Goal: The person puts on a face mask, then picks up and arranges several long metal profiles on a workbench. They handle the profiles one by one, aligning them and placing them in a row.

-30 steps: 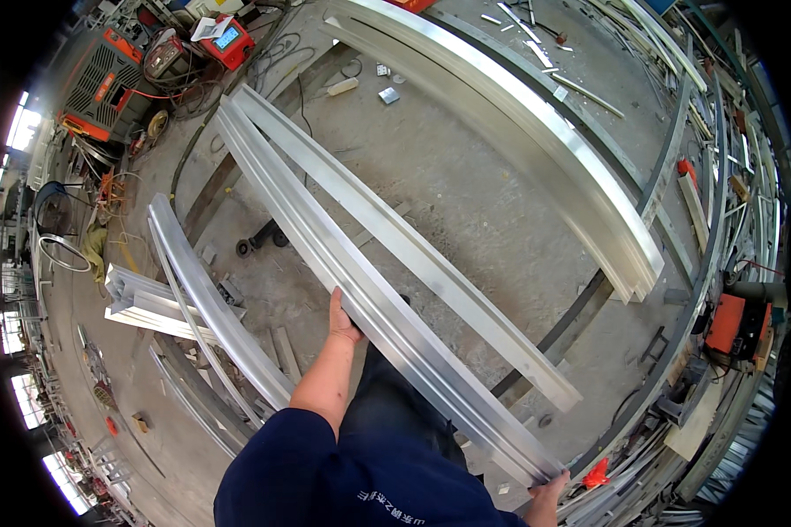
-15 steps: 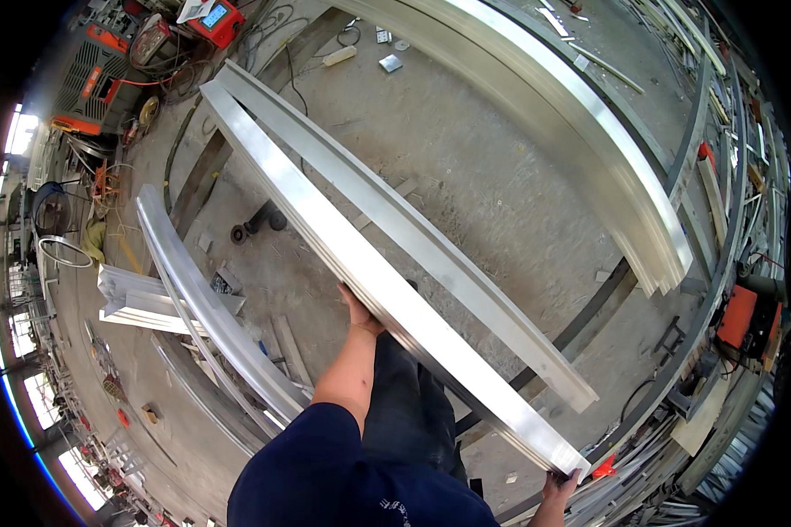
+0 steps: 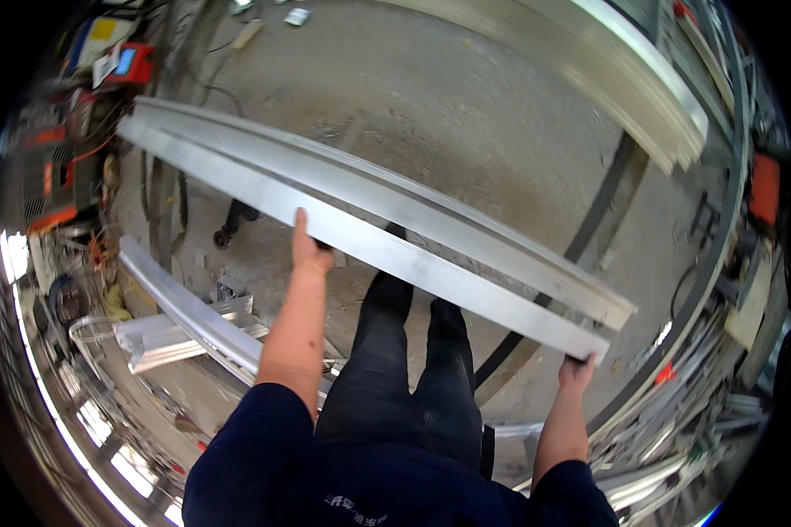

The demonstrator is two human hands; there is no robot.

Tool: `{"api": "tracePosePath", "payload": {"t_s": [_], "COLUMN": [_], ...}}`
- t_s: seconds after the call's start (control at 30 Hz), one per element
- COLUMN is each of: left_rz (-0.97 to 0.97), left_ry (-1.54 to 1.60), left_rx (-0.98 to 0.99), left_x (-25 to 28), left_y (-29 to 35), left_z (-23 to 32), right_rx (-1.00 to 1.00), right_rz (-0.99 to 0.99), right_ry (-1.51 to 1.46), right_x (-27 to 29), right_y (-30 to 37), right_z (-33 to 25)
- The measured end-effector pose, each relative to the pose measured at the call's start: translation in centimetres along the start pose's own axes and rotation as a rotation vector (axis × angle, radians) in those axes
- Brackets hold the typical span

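A long silvery metal profile stretches across in front of me, its flat face up. My left hand grips its near edge left of the middle, thumb on top and fingers hidden underneath. At the right end, my right hand is closed round the edge, its fingers partly hidden by the metal. Just beyond it runs a second long profile, channel-shaped and close alongside, with a narrow gap between. I cannot tell whether the two touch at the far left end.
Wide curved metal profiles lie at the far right. A curved rail and a short profile are at the left. Dark floor beams cross beneath. A red machine stands far left. Metal strips pile up at the right.
The held profile now lies more level across the view, its right end farther up. My right hand has risen with it. My left thumb now shows on the top face. The whole view has turned.
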State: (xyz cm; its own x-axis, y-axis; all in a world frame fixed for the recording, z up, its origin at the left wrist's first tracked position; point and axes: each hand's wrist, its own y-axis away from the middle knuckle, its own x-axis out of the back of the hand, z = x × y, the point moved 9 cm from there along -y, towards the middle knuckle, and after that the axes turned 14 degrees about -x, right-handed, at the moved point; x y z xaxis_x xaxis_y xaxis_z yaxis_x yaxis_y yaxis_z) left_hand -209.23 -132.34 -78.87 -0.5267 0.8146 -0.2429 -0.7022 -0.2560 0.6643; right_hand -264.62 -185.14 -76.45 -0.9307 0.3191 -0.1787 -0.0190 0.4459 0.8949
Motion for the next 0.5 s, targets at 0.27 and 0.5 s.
{"api": "tracePosePath", "payload": {"t_s": [0.27,0.5], "left_rz": [-0.036,-0.017], "left_ry": [-0.018,-0.037], "left_rx": [-0.026,-0.086], "left_x": [1.8,0.4], "left_y": [-1.6,-1.1], "left_z": [-0.8,-0.1], "right_rx": [-0.008,0.741], "right_rz": [0.127,0.490], "right_ry": [-0.030,0.946], "right_x": [-0.8,-7.9], "right_y": [-2.2,5.9], "right_z": [0.9,-7.1]}}
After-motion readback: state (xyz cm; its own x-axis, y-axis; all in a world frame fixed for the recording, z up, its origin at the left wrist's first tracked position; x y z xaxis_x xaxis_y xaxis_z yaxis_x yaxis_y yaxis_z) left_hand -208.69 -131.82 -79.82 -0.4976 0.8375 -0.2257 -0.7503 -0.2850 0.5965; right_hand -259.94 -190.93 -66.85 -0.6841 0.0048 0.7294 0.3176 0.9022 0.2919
